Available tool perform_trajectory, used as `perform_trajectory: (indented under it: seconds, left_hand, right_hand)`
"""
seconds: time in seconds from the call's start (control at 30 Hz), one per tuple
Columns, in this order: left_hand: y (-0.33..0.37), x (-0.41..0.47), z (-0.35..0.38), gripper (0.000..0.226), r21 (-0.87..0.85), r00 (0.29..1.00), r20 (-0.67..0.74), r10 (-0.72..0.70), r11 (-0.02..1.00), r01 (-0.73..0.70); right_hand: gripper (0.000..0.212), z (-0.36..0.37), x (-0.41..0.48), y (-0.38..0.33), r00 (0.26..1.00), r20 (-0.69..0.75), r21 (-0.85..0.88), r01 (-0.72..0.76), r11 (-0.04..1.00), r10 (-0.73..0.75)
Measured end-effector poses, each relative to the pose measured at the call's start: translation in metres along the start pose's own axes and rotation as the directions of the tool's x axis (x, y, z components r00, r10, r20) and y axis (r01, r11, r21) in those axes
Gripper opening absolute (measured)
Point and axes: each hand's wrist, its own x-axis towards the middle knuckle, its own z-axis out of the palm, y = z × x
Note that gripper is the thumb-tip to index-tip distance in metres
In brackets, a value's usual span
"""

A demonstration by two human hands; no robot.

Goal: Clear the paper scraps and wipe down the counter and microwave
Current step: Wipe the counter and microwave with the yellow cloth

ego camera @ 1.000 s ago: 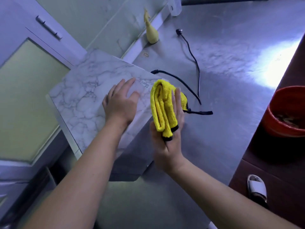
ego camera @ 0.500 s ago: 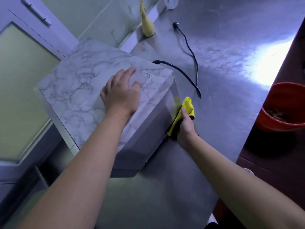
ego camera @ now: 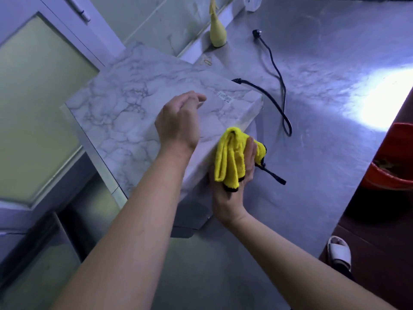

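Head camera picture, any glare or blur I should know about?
Head view: blown-out glare on the counter at right, the rest dim and bluish; the left hand looks slightly soft at its fingertips; the yellow cloth is sharp.

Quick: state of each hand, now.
Left hand: open, fingers relaxed over the microwave, holding nothing.
Right hand: closed around the folded yellow cloth.
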Motion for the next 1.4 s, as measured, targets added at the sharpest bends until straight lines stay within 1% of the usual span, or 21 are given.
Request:
perform_trajectory:
  seconds: [0.03,0.07,0.1,0.13,0.2,0.23,0.33,0.4,0.47,0.53,0.6,0.67,0.77,0.87,0.93,1.0,1.07,1.13,1.17,1.27,1.4]
  left_hand:
    - [-0.001,0.000,0.000,0.030,0.012,1.000,-0.001,-0.003,1.000,0.003]
    - [-0.001,0.000,0.000,0.030,0.037,1.000,0.000,-0.003,0.999,0.003]
    - [-0.001,0.000,0.001,0.031,0.064,1.000,0.000,0.006,0.998,-0.006]
    - [-0.001,0.000,0.001,0.031,0.084,1.000,-0.002,0.015,0.996,-0.015]
    - [-0.001,-0.001,0.001,0.030,0.112,1.000,-0.002,0.015,0.994,-0.015]
    - [0.000,-0.001,0.002,0.029,0.128,1.000,-0.001,0.013,0.992,-0.012]
    - [0.003,-0.003,0.002,0.025,0.160,1.000,-0.013,0.002,0.987,0.000]
    - [0.005,-0.006,0.002,0.024,0.176,1.000,-0.013,0.006,0.984,-0.004]
    - [0.006,-0.007,0.003,0.024,0.188,1.000,-0.019,0.011,0.982,-0.008]
    - [0.007,-0.007,0.003,0.023,0.215,1.000,-0.015,0.016,0.977,-0.013]
    - [0.006,-0.004,0.002,0.024,0.224,1.000,-0.002,0.025,0.974,-0.024]
    - [0.005,-0.002,0.001,0.026,0.220,0.999,0.017,0.041,0.975,-0.043]
    - [0.003,0.000,0.002,0.028,0.226,0.998,0.010,0.061,0.972,-0.062]
    - [0.002,0.001,0.003,0.026,0.326,0.995,-0.006,0.095,0.941,-0.088]
    - [0.002,0.001,0.003,0.023,0.379,0.994,0.012,0.110,0.919,-0.106]
    - [0.002,-0.001,0.003,0.022,0.399,0.993,0.026,0.116,0.909,-0.117]
    - [0.003,-0.003,0.004,0.023,0.421,0.993,0.035,0.113,0.899,-0.117]
    - [0.003,-0.003,0.004,0.024,0.441,0.993,0.048,0.108,0.890,-0.118]
    - [0.003,-0.004,0.004,0.023,0.449,0.993,0.053,0.105,0.886,-0.117]
    - [0.005,-0.004,0.002,0.022,0.465,0.993,0.061,0.101,0.877,-0.118]
    - [0.011,-0.009,-0.001,0.020,0.407,0.997,0.040,0.072,0.910,-0.082]
  right_hand:
    - [0.084,-0.001,0.000,0.011,0.981,0.004,0.082,-0.192,0.978,0.192]
    - [0.091,-0.006,0.002,0.022,0.909,0.036,0.167,-0.415,0.894,0.415]
    - [0.091,-0.011,0.006,0.031,0.776,0.093,0.250,-0.624,0.740,0.623]
    - [0.075,-0.016,0.012,0.042,0.633,0.154,0.346,-0.754,0.558,0.759]
    - [0.030,-0.026,0.023,0.060,0.497,0.217,0.465,-0.809,0.359,0.840]
    - [0.025,-0.030,0.028,0.063,0.472,0.229,0.467,-0.821,0.329,0.851]
    - [0.042,-0.044,0.045,0.059,0.418,0.253,0.500,-0.829,0.252,0.872]
    - [0.039,-0.057,0.054,0.044,0.424,0.271,0.523,-0.819,0.237,0.864]
    - [0.028,-0.071,0.055,0.020,0.509,0.240,0.499,-0.795,0.344,0.827]
    - [0.024,-0.075,0.046,-0.016,0.750,0.169,0.493,-0.626,0.604,0.639]
    - [0.034,-0.066,0.031,-0.047,0.948,0.170,0.497,-0.320,0.807,0.271]
    - [0.060,-0.039,0.014,-0.056,0.977,0.188,0.359,-0.166,0.918,0.103]
    - [0.082,-0.005,-0.002,-0.056,0.994,0.057,0.067,-0.099,0.993,0.095]
    - [0.081,0.004,-0.009,-0.028,0.989,-0.017,0.096,-0.142,0.985,0.144]
    - [0.092,0.001,-0.011,-0.007,0.923,0.020,0.181,-0.380,0.907,0.383]
    - [0.105,-0.005,-0.009,0.006,0.721,0.068,0.226,-0.684,0.694,0.689]
    - [0.085,-0.011,0.001,0.021,0.512,0.149,0.264,-0.845,0.465,0.846]
    - [0.059,-0.020,0.014,0.034,0.385,0.287,0.393,-0.882,0.259,0.877]
    - [0.055,-0.024,0.019,0.036,0.345,0.341,0.422,-0.888,0.185,0.875]
    - [0.058,-0.035,0.029,0.032,0.295,0.401,0.393,-0.911,0.128,0.868]
    - [0.052,-0.058,0.036,0.020,0.249,0.316,0.422,-0.901,0.100,0.915]
